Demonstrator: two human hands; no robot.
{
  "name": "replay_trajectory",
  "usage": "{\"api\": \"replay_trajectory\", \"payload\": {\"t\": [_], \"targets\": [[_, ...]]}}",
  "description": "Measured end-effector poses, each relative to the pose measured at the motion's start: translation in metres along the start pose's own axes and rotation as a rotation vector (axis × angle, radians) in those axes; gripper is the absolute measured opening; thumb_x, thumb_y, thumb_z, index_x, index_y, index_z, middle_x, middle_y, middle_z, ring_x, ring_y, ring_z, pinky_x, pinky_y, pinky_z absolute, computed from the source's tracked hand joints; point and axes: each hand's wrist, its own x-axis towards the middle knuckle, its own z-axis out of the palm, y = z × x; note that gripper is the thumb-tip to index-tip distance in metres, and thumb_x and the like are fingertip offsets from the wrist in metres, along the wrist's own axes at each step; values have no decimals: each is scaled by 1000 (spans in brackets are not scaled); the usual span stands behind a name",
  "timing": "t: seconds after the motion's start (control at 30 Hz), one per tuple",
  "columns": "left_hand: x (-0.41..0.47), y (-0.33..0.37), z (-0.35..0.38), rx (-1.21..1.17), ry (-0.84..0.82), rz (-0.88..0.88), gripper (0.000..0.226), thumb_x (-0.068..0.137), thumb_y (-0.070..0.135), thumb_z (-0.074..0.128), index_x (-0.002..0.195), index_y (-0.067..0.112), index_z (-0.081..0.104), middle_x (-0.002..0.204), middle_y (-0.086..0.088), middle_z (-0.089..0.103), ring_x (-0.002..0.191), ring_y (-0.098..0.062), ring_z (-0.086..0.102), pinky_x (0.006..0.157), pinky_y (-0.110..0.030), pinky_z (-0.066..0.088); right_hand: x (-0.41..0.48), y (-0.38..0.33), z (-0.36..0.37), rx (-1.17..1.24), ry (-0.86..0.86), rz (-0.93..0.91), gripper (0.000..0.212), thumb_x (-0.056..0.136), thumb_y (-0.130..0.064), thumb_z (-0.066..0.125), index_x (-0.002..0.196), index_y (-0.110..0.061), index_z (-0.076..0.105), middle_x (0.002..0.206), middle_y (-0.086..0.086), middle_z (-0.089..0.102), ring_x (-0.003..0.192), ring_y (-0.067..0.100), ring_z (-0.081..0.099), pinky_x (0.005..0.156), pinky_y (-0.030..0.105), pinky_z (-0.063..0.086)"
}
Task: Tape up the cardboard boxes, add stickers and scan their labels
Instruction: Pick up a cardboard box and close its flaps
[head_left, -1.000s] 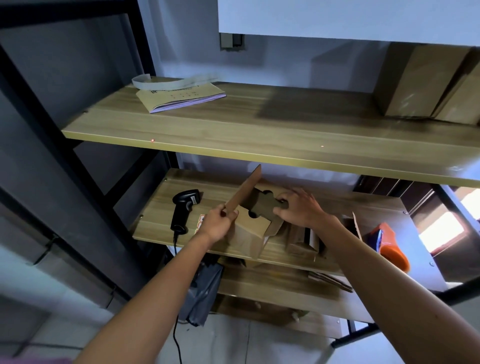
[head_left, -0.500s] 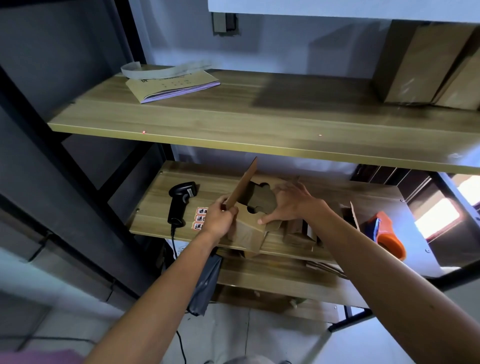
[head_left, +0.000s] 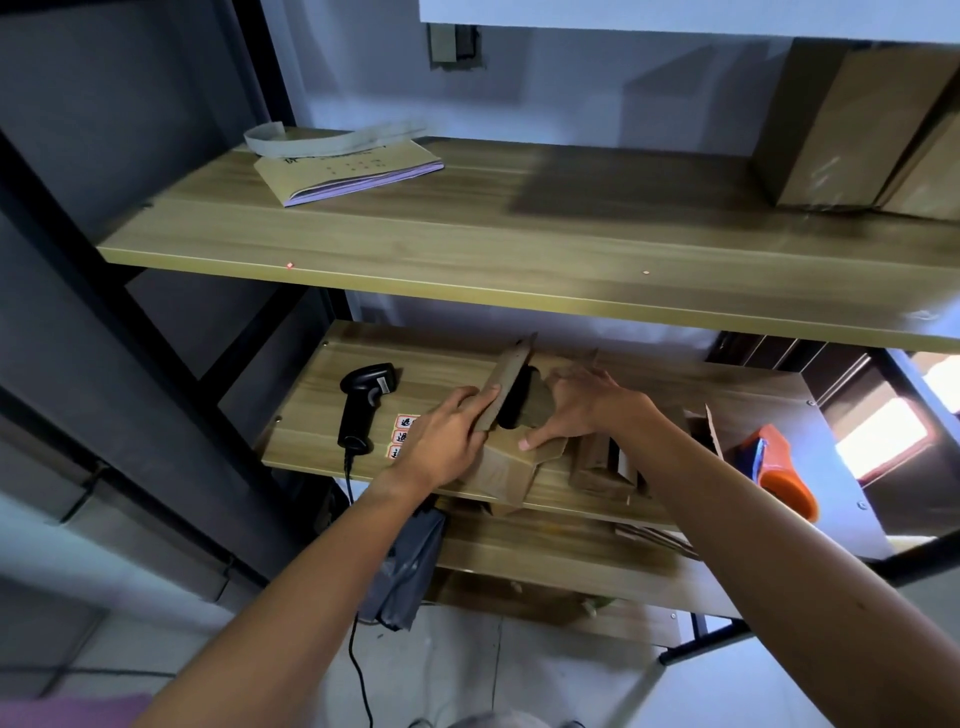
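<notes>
Barely anything has shifted in the last half second: the left hand (head_left: 447, 436) still pinches the raised outer flap (head_left: 508, 382), thumb on its near face. The right hand (head_left: 582, 410) has spread since a second ago, fingers flat on the tabbed inner flap (head_left: 537, 408) and thumb down on the front rim. The hands sit close together, apart only by the flap.

The cardboard box (head_left: 506, 470) rests at the front edge of the middle shelf (head_left: 441, 364), overhanging slightly. By my reading, the step in hand is folding the box shut, so taping has not begun. Next, the inner flap has to stay pressed down while the outer one swings over it, then one hand must free itself for tape.

At three o'clock from the box lie another small box (head_left: 600, 467) and, further on, the orange tape dispenser (head_left: 779, 467); reaching it means passing over that box. At nine o'clock are the stickers (head_left: 402, 434) and the scanner (head_left: 366, 400), both unobstructed. The upper shelf (head_left: 519, 260) hangs overhead at twelve, limiting lift.
</notes>
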Motion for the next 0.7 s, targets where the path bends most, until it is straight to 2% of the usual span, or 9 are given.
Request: {"api": "replay_trajectory", "payload": {"t": [0.07, 0.1, 0.17, 0.27, 0.33, 0.4, 0.53, 0.6, 0.7], "targets": [[2, -6, -2, 1, -42, 22, 65, 100, 38, 53, 158, 42, 23, 166, 6, 24, 136, -30, 50, 106, -40, 45, 5, 4, 6, 43, 28, 28, 134, 28, -103, 59, 139, -28, 48, 147, 0, 43, 140, 29, 36, 109, 54, 38], [1, -7, -2, 2, -51, 44, 65, 100, 46, 51, 158, 44, 22, 168, 10, 17, 138, -29, 49, 106, -40, 46, 8, 7, 9, 63, 54, 21, 132, 28, -103, 58, 136, -29, 50, 145, -1, 45, 138, 28, 38, 108, 54, 40], [-1, -8, -5, 31, -91, 74, 66, 100, 59, 44, 158, 45, 19, 169, 15, 5, 141, -26, 46, 103, -40, 48, 5, 8, 10, 92, 115, -39, 110, 51, -93, 64, 135, -23, 53, 142, 1, 47, 135, 26, 41, 110, 47, 38], [-3, -7, -9, 53, -157, 59, 68, 98, 68, 37, 158, 49, 11, 168, 18, -5, 146, -25, 39, 104, -41, 46, -6, 9, 16, 149, 300, -105, 77, 86, -64, 62, 144, -18, 47, 157, 5, 34, 145, 25, 30, 119, 41, 27], [-6, -8, -9, 3, -181, 20, 67, 97, 70, 35, 156, 54, 7, 168, 18, -7, 148, -25, 36, 108, -43, 44, -11, 11, 26, 224, 464, -84, 67, 93, -51, 60, 150, -23, 38, 166, 1, 16, 152, 23, 16, 122, 45, 23], [-10, -7, -6, -64, -191, -6, 65, 98, 69, 36, 154, 59, 5, 168, 18, -5, 147, -24, 38, 110, -43, 43, -17, 11, 37, 367, 581, -26, 67, 96, -39, 58, 155, -26, 30, 168, -5, 7, 153, 24, 15, 120, 48, 27], [-15, 0, -2, -171, -223, -50, 64, 99, 67, 38, 149, 66, -1, 169, 16, -3, 152, -24, 27, 118, -45, 33, -32, -5, 56, 757, 614, 66, 72, 98, -34, 59, 158, -22, 20, 155, 5, 41, 131, 27, 52, 110, 45, 40], [-17, 0, -1, -176, -242, -59, 69, 96, 70, 41, 150, 65, -2, 169, 15, -5, 153, -24, 23, 118, -43, 31, -36, -13, 67, 816, 585, 54, 66, 99, -36, 58, 156, -21, 26, 144, 4, 54, 128, 24, 55, 107, 42, 44], [-17, 0, -2, -187, -250, -65, 77, 92, 73, 47, 151, 63, -1, 169, 13, -5, 154, -24, 20, 116, -42, 30, -39, -20, 74, 800, 595, 35, 63, 99, -43, 54, 154, -23, 30, 142, 1, 57, 128, 21, 57, 104, 37, 46]]}}
